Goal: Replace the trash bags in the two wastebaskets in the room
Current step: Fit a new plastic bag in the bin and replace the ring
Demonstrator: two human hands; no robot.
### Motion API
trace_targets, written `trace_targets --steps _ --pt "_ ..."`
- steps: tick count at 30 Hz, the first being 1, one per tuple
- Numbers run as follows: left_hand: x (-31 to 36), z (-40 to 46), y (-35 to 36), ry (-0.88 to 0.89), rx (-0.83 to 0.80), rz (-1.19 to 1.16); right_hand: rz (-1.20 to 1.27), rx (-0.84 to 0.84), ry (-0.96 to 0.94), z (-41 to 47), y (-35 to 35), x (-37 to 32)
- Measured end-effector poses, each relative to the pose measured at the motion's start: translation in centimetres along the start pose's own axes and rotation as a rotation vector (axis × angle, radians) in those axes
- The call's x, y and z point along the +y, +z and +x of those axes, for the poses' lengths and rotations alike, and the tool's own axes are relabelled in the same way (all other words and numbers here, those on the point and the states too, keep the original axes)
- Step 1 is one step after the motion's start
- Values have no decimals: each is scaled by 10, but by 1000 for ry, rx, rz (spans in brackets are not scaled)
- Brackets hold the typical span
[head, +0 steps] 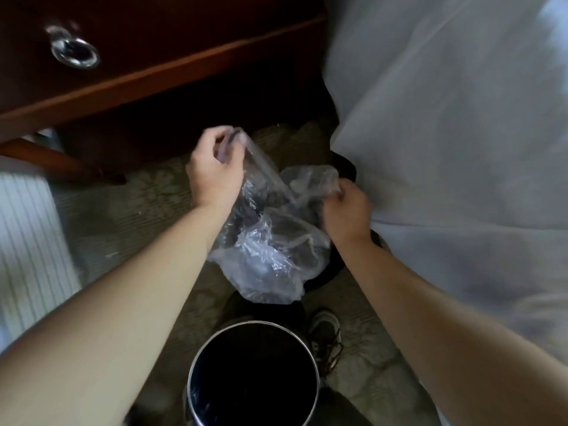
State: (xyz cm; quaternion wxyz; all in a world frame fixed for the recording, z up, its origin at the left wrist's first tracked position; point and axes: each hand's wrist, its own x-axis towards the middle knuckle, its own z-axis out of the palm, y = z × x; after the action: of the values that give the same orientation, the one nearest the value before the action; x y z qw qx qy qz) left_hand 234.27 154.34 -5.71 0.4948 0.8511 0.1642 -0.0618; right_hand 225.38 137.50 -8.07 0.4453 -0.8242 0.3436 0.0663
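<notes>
A clear, crumpled plastic trash bag (264,241) hangs between my two hands above the carpet. My left hand (212,170) pinches its upper edge at the far side. My right hand (347,210) grips another part of the edge beside the curtain. Below the bag, near the bottom of the view, stands a round metal wastebasket (255,376) with a shiny rim and a dark inside; no bag lines it. A dark round thing (335,269) lies behind the bag, partly under the curtain; I cannot tell what it is.
A dark wooden desk (153,72) with a metal ring-pull drawer stands at the far left. A sheer white curtain (445,118) fills the right side. A white striped cloth (27,241) lies at left. My shoe (325,330) rests on the patterned carpet (138,210).
</notes>
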Motion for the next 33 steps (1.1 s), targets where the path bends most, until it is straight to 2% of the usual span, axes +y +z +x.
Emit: trace_targets --steps 3,5,9,10,11,13,16,18,20,23,25,27,29,31,33 --pt "-6 -26 -25 -85 -281 -70 134 69 44 -13 -16 3" --pt "-7 -40 -40 -201 -409 52 183 113 84 -16 -23 2" --pt "-12 -59 -48 -571 -612 328 342 196 95 -13 -29 -11" --pt "-18 -60 -47 -593 -628 376 382 196 114 -10 -31 -16" --pt "-23 -61 -46 -579 -582 426 401 191 133 -8 -33 -20" --pt "-28 -60 -45 -516 -386 440 310 173 160 -3 -37 -24" --pt "-13 -61 -44 -508 -180 191 -53 95 223 -14 -45 -29" --pt "2 -65 -43 -579 -175 -54 -134 -2 302 -28 -48 -33" --pt "10 -71 -42 -573 -219 -204 -144 -135 432 -35 -49 -33" --pt "13 -79 -40 -561 -260 -444 -12 -360 665 -44 -49 -40" --pt "9 -85 -36 -536 -278 -513 64 -465 734 -50 -43 -44" --pt "4 -90 -29 -465 -267 -494 113 -472 705 -54 -28 -44" --pt "1 -92 -23 -337 -249 -345 142 -381 670 -50 -11 -40" --pt "-6 -90 -18 -260 -194 -181 29 -306 569 -40 -1 -29" --pt "-19 -84 -15 -252 -76 -130 -170 -290 476 -32 2 -16"
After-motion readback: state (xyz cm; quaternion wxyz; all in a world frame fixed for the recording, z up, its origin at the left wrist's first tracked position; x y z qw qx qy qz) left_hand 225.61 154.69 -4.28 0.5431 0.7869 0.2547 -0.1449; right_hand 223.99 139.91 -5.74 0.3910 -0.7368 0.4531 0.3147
